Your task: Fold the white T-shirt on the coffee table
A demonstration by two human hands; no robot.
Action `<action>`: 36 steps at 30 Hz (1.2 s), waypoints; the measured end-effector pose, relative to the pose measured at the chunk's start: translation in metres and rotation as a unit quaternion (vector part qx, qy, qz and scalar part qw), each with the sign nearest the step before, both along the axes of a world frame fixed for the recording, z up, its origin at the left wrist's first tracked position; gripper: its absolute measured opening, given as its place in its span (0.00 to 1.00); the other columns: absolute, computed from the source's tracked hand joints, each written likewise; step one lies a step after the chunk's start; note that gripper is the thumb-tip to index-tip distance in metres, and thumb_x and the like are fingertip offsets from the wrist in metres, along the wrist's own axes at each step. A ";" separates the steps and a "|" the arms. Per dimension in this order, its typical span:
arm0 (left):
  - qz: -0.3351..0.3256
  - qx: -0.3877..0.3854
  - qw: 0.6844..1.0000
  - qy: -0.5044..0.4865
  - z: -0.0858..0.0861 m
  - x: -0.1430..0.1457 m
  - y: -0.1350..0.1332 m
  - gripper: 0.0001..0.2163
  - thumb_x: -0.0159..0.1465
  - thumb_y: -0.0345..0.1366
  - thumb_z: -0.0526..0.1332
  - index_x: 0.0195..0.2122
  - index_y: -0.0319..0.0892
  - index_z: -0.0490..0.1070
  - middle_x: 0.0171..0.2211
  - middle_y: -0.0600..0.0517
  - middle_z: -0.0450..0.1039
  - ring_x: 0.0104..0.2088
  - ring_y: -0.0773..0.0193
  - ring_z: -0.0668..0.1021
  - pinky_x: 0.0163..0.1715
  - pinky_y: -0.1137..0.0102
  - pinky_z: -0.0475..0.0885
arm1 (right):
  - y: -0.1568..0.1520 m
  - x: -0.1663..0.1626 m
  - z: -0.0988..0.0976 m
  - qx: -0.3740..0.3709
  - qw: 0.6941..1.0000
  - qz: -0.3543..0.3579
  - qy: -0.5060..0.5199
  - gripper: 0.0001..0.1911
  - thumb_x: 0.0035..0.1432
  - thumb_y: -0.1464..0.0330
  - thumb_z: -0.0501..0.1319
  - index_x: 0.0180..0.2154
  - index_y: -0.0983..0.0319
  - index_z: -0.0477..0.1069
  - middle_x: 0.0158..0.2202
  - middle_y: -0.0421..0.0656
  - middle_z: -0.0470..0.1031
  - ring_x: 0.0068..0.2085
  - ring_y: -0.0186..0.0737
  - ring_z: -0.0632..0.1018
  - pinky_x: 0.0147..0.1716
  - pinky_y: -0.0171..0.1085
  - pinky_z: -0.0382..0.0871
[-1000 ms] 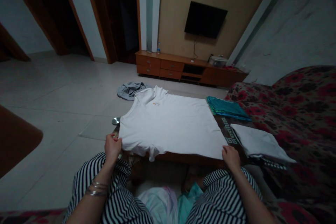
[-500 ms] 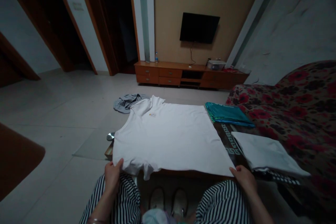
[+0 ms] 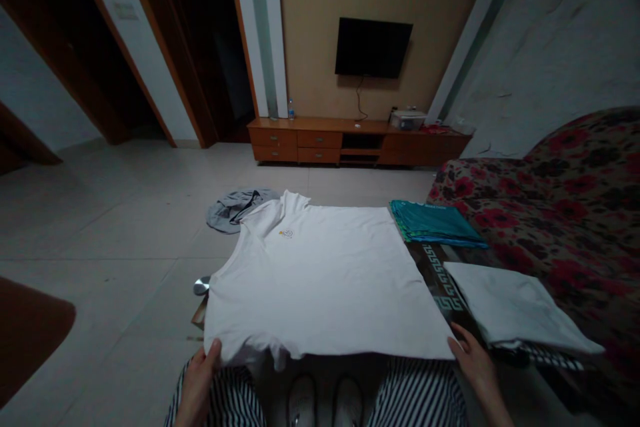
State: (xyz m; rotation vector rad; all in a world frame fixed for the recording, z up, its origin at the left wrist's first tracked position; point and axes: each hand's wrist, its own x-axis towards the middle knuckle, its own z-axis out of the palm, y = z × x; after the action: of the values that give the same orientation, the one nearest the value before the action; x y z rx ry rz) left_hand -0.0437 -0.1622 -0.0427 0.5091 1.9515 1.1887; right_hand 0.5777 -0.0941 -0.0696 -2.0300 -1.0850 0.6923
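A white T-shirt (image 3: 330, 280) with a small print on its chest lies spread over a low table (image 3: 440, 280), its collar pointing to the left. My left hand (image 3: 201, 373) pinches the shirt near the shoulder at the near left corner. At the near right corner, my right hand (image 3: 473, 357) has the hem between thumb and fingers. The near sleeve hangs in loose folds over the table's front edge. Most of the tabletop is hidden beneath the cloth.
Folded teal cloth (image 3: 435, 221) and a folded white garment (image 3: 520, 307) lie on the right. A grey crumpled garment (image 3: 235, 208) sits past the collar. A flowered sofa (image 3: 540, 193) stands at the right, a wooden TV cabinet (image 3: 320, 140) at the back.
The whole view has shifted slightly, so the shirt and hands appear a little lower. Both hands keep their hold on the same corners, and the shirt lies much as before.
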 end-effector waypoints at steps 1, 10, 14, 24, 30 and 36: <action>-0.010 0.000 1.000 -0.020 -0.005 0.003 -0.002 0.18 0.59 0.46 0.58 0.42 0.37 0.72 0.40 0.44 0.79 0.45 0.53 0.80 0.41 0.67 0.76 | -0.002 -0.001 0.002 0.010 1.000 0.000 0.001 0.34 0.39 0.52 0.60 0.47 0.64 0.75 0.35 0.48 0.81 0.36 0.50 0.80 0.36 0.41 0.73; -0.110 -0.002 0.980 -0.165 -0.048 0.024 -0.043 0.19 0.56 0.38 0.64 0.46 0.31 0.73 0.47 0.38 0.76 0.51 0.52 0.77 0.56 0.60 0.68 | -0.029 0.001 0.014 0.020 0.997 -0.007 0.071 0.34 0.37 0.53 0.62 0.45 0.65 0.78 0.30 0.44 0.81 0.28 0.42 0.78 0.25 0.35 0.71; -0.083 0.033 0.983 -0.157 -0.049 0.028 -0.059 0.19 0.59 0.38 0.63 0.48 0.33 0.72 0.49 0.39 0.75 0.51 0.53 0.76 0.53 0.63 0.71 | -0.040 0.005 0.010 0.021 0.994 0.001 0.110 0.39 0.37 0.53 0.64 0.50 0.66 0.75 0.27 0.42 0.79 0.27 0.42 0.78 0.25 0.35 0.71; 0.066 0.083 0.980 -0.170 -0.006 0.039 -0.090 0.31 0.60 0.29 0.61 0.63 0.39 0.53 0.36 0.46 0.78 0.30 0.63 0.79 0.32 0.70 0.75 | -0.048 0.014 -0.004 0.027 0.994 0.021 0.102 0.26 0.36 0.54 0.63 0.36 0.64 0.81 0.41 0.47 0.80 0.33 0.44 0.79 0.32 0.36 0.73; 0.030 0.018 0.999 -0.036 -0.015 0.029 -0.096 0.28 0.56 0.32 0.62 0.59 0.33 0.60 0.31 0.48 0.75 0.29 0.60 0.78 0.32 0.66 0.75 | -0.049 0.011 0.002 0.024 0.996 0.025 0.087 0.26 0.36 0.53 0.62 0.35 0.63 0.80 0.37 0.48 0.81 0.30 0.45 0.79 0.30 0.36 0.72; -0.261 0.085 0.867 0.415 -0.004 0.054 -0.093 0.17 0.61 0.34 0.55 0.50 0.39 0.70 0.50 0.40 0.70 0.53 0.53 0.70 0.56 0.55 0.64 | -0.048 0.017 -0.002 0.023 0.997 0.054 0.057 0.24 0.36 0.54 0.61 0.32 0.62 0.81 0.34 0.47 0.81 0.32 0.46 0.79 0.32 0.38 0.72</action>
State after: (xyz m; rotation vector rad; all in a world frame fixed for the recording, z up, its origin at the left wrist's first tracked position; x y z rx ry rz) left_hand 0.0101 -0.2549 -0.0466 1.7526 2.1453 0.8336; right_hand 0.5945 -0.1422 -0.0718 -1.8796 -1.1394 0.8203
